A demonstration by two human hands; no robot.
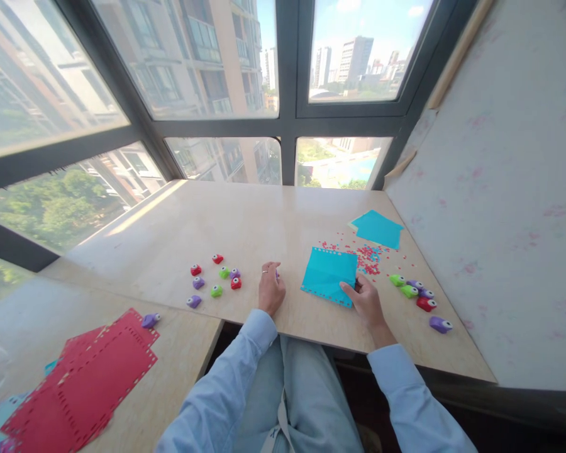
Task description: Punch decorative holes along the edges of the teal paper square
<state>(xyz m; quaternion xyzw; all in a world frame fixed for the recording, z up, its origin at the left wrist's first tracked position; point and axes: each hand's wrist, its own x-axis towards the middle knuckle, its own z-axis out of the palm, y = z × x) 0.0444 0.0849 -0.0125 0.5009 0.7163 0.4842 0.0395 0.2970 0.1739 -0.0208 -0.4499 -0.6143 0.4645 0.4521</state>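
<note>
Left hand (270, 290) closed around a small purple punch (277, 274); right hand (364, 297) pinches the blue paper (327, 274)

A flat square sheet of turquoise paper (329, 274), punched with small holes along its edges, lay on the pale tabletop right of the frame's centre, its right corner pinched. Just left of centre, a small purple plastic paper punch (277, 274) sat mostly hidden, only a sliver of it showing.
</note>
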